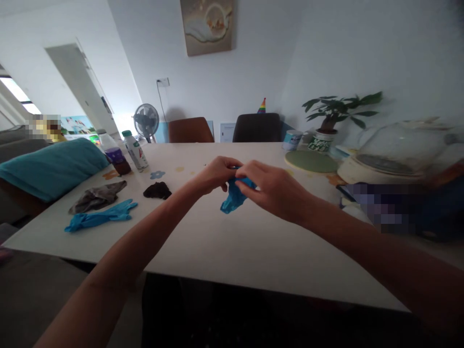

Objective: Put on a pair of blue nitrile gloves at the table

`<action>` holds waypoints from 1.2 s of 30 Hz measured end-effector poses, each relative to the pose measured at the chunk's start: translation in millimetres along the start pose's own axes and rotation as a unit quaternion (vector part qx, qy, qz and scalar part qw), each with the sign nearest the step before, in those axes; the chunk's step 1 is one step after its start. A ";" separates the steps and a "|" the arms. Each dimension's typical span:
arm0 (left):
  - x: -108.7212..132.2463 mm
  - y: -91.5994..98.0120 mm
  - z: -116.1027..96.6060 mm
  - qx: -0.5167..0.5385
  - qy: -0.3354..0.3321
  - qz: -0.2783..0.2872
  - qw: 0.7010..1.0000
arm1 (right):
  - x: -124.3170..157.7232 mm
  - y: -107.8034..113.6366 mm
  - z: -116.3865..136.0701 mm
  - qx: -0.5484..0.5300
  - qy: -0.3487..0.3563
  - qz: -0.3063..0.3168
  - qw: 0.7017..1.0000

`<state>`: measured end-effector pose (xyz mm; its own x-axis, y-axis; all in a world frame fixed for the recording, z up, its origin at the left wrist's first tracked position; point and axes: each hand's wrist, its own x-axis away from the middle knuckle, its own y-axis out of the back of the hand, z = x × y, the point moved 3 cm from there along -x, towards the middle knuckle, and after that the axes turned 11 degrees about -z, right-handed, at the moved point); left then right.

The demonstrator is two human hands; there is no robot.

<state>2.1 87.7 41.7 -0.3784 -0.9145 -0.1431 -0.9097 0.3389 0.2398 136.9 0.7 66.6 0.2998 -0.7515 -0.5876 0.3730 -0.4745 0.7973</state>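
Note:
Above the middle of the white table (pixel 203 241), my left hand (pixel 220 173) and my right hand (pixel 270 186) meet at a crumpled blue disposable glove (pixel 235 197). Both hands are closed on it, fingers pinching its upper part, while the lower part hangs down between them. Some of the glove is hidden behind my right fingers. A second blue glove (pixel 103 217) lies flat on the table at the left. Behind it is a crumpled grey-brown cloth (pixel 97 197), and a small dark bunched cloth-like piece (pixel 157 190) lies to the right of that.
Two bottles, one with a purple label (pixel 116 157) and one white with a green cap (pixel 135 151), stand at the back left. A green round mat (pixel 311 161), a can (pixel 292 140), a potted plant (pixel 322 140) and a clear-lidded appliance (pixel 395 154) occupy the right. Two chairs (pixel 190 130) stand behind.

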 end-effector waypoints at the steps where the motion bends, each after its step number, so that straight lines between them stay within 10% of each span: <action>1: 0.0 -1.0 -0.2 0.001 0.007 0.009 1.000 | 0.7 -6.3 -0.3 0.039 -0.016 0.058 0.997; 7: 2.6 -13.7 -5.9 -0.070 -0.083 -0.016 0.994 | 2.2 -26.6 8.5 0.211 -0.067 0.214 0.951; 11: 6.7 -29.0 -13.3 -0.147 -0.143 -0.010 0.979 | 12.5 -39.0 23.0 0.115 0.046 0.251 0.960; 14: 12.7 -30.7 -15.0 -0.158 -0.112 0.040 0.980 | 22.3 -46.0 10.6 0.053 0.000 0.258 0.965; 20: 40.4 -5.6 -22.2 -0.094 -0.136 -0.142 0.976 | 27.1 -42.1 -35.3 -0.144 -0.185 0.098 0.967; 26: 45.4 -34.7 9.2 -0.098 -0.075 -0.149 0.981 | 10.7 -50.2 -21.3 -0.542 -0.333 -0.082 0.767; 28: 37.7 -36.5 14.8 -0.096 -0.095 -0.188 0.973 | 7.7 -55.4 -14.4 -0.570 -0.343 -0.083 0.742; 32: 20.7 -31.9 20.6 -0.128 -0.063 -0.218 0.965 | 9.8 -64.2 -19.0 -0.582 -0.313 -0.119 0.741; 36: 15.8 -34.6 22.3 -0.074 -0.043 -0.229 0.970 | 8.5 -68.6 -38.4 -0.406 -0.345 -0.153 0.833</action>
<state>23.7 66.5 9.7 0.0403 -0.9380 -0.3443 -0.9534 -0.1392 0.2676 147.6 44.5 1.6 -0.3887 -0.8699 -0.3036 0.8937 -0.4361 0.1052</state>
